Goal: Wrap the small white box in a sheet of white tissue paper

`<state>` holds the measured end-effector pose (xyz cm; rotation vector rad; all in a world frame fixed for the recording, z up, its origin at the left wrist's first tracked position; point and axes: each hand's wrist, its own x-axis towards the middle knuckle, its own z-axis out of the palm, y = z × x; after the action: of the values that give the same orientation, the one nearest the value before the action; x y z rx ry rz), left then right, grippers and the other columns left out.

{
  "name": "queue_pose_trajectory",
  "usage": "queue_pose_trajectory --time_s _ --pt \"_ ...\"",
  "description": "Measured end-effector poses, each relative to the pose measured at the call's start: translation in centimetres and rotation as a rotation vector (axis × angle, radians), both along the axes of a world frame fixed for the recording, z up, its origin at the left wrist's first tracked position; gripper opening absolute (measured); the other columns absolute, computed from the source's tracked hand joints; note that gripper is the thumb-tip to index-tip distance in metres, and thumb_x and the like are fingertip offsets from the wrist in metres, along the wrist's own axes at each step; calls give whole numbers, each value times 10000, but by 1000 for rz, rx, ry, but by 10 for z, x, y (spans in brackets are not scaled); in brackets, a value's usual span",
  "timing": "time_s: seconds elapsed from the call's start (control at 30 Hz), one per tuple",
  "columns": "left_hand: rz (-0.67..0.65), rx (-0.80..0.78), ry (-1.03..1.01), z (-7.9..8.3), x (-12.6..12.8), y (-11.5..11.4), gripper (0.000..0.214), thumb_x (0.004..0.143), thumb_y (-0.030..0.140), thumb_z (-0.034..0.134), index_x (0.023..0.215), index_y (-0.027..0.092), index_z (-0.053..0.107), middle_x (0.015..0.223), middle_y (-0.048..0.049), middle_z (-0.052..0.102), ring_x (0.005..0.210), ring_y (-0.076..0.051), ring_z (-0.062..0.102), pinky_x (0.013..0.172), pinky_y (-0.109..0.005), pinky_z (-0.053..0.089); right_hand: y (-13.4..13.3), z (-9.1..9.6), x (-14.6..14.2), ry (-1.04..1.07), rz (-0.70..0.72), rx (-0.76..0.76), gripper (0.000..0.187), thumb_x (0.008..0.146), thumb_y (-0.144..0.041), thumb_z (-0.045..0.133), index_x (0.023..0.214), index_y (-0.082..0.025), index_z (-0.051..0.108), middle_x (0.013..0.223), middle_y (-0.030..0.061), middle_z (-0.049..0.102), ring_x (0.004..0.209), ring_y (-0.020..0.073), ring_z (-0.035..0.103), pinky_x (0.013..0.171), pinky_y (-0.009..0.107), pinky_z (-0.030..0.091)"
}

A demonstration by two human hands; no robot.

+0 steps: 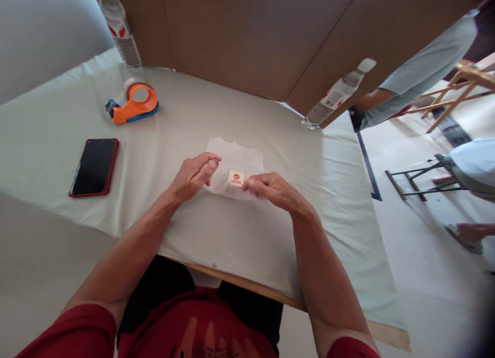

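Small box (236, 178) lies on the white sheet (235, 153). My left hand (194, 176), sheet's left edge: loosely curled, looks empty. My right hand (274, 189), sheet's right edge: cannot tell its grip. Box probably light, stiffish, crushable; pinch opposite sides.

A round red emblem sits above a line of red print on a small box (236, 178), red-and-white labels (117, 27) wrap the left bottle (122, 38) and the right bottle (337, 96), and dark lettering crosses a red shirt (201, 322) (all of it too small or blurred to read).
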<state>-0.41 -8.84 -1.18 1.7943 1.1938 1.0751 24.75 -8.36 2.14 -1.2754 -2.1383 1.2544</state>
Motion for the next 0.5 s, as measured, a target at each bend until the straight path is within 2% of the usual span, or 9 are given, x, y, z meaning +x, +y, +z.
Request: queue_pose_trajectory --time_s 0.07,0.13,0.23,0.3,0.37,0.4,0.47,0.5 --pt "31 -17 -110 5 -2 0 477 955 559 433 1045 168 691 600 1 575 594 -151 572 653 -274 490 -13 4 -5 -40 263 -107 469 916 -571 521 792 -176 743 604 -23 550 556 110 455 549 235 346" --pt "68 -2 -132 7 -2 1 397 910 507 524 1021 166 696 736 -31 647 694 -159 608 670 -267 496 -27 2 -10 -75 451 -154 409 921 -514 550 793 -179 747 642 -15 609 572 111 496 562 230 369" --pt "23 -11 -87 4 -1 4 324 857 419 579 1032 172 696 989 -72 706 870 -182 649 718 -266 507 -46 -3 -12 -83 542 -179 308 908 -446 604 870 -185 763 756 7 696 645 126 575 620 237 418" --pt "-63 -102 -20 0 1 5 307 839 367 561 1037 174 695 956 -60 714 789 -170 656 681 -268 505 -52 -5 -9 -50 398 -146 295 915 -425 595 855 -184 755 736 6 688 638 128 571 606 241 415" --pt "-137 -177 114 -6 2 6 296 797 300 550 1019 175 701 830 -28 702 652 -149 621 636 -272 492 -48 -7 -7 3 92 -12 321 935 -423 555 817 -182 730 674 1 645 601 128 539 574 249 401" --pt "-150 -163 193 -9 3 7 298 772 269 548 1008 177 705 799 -20 697 632 -149 606 639 -280 492 -43 -8 -7 21 -65 88 312 937 -421 548 833 -184 722 687 6 643 612 135 543 577 256 409" --pt "-157 -72 310 -15 5 8 356 737 235 548 1054 178 699 867 -37 714 707 -174 627 714 -316 517 -29 -16 -12 20 -265 295 258 902 -409 593 979 -195 713 871 50 700 750 177 612 656 291 472" --pt "-151 -3 341 -17 6 8 414 725 230 555 1114 171 683 957 -62 723 806 -202 648 787 -347 529 -21 -22 -16 -9 -273 372 309 859 -394 646 1098 -204 692 1049 84 710 890 214 642 734 324 507"
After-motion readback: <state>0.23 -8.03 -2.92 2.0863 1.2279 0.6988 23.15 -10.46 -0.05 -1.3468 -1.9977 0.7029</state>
